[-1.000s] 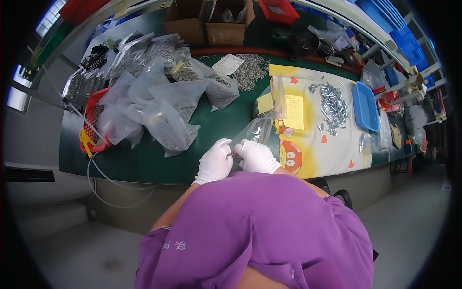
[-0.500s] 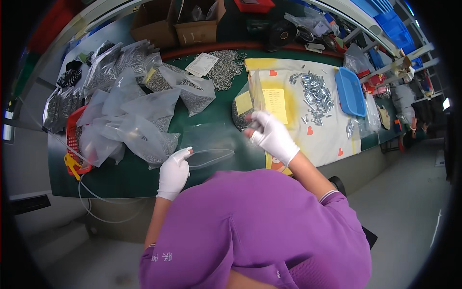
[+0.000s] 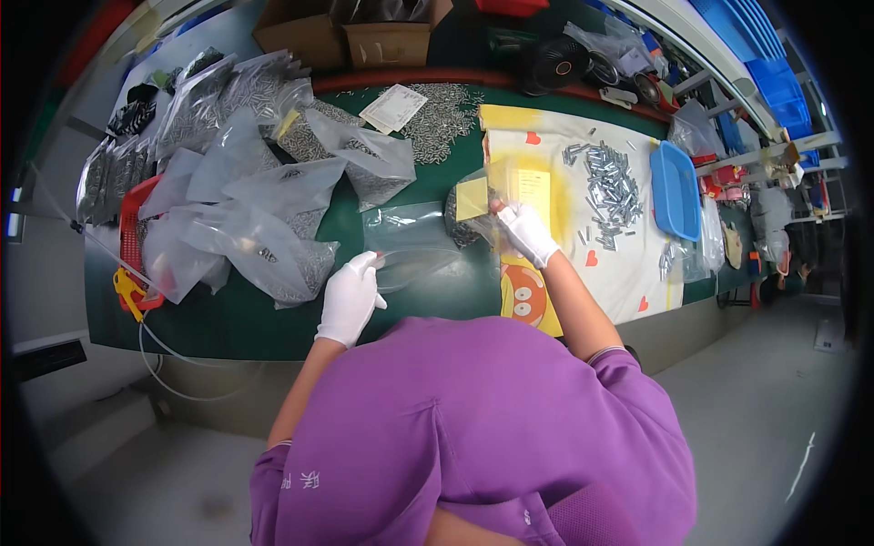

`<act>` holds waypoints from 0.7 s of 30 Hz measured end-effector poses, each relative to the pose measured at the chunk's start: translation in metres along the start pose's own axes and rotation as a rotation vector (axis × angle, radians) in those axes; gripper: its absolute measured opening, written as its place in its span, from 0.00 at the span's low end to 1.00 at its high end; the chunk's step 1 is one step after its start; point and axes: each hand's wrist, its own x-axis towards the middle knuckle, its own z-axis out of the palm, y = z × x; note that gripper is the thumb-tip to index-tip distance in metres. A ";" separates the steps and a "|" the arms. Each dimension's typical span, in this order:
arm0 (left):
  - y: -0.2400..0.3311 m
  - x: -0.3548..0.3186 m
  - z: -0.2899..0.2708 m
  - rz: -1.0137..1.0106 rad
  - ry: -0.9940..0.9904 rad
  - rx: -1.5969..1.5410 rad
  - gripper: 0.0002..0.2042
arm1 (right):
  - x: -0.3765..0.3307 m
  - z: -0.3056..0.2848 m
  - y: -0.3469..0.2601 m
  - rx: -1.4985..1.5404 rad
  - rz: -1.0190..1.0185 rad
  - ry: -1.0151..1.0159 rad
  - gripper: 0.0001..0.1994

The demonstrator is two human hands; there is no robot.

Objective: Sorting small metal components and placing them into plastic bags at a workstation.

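My left hand (image 3: 350, 298), in a white glove with bare fingertips, pinches the near edge of a clear plastic bag (image 3: 414, 227) lying flat on the green table. My right hand (image 3: 526, 234), gloved the same way, is closed on the side of a clear bag of small metal parts (image 3: 461, 225). That bag stands at the cloth's left edge and bears a yellow label (image 3: 472, 198). Behind the right hand lies a yellow paper sheet (image 3: 533, 193) with writing.
Several filled bags (image 3: 300, 259) crowd the left, beside a red basket (image 3: 137, 238) and a yellow air gun (image 3: 127, 289). Loose metal parts (image 3: 442, 127) are heaped behind. Metal pins (image 3: 612, 187) and a blue tray (image 3: 675, 193) rest on the patterned cloth (image 3: 628, 264).
My right hand has moved from in front of the filled bag to its side and closed on it. My left hand has shifted slightly right, still at the flat bag's edge.
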 end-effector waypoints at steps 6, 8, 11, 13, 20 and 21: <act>-0.011 0.015 0.008 -0.046 0.024 -0.096 0.16 | -0.010 0.005 -0.021 0.331 -0.081 0.222 0.24; -0.014 0.023 0.013 -0.032 0.059 -0.137 0.16 | -0.026 0.002 -0.038 0.280 -0.105 0.231 0.23; -0.017 0.034 0.023 -0.038 0.053 -0.198 0.15 | -0.060 -0.015 -0.057 0.627 -0.117 0.207 0.21; -0.037 0.047 0.036 -0.047 0.070 -0.308 0.16 | -0.084 -0.030 -0.076 0.857 -0.139 0.042 0.22; -0.024 0.070 0.098 0.008 0.047 -0.573 0.15 | -0.136 -0.040 -0.111 1.142 -0.364 -0.288 0.32; -0.029 0.073 0.105 0.086 0.032 -0.510 0.15 | -0.140 -0.035 -0.111 1.158 -0.387 -0.316 0.32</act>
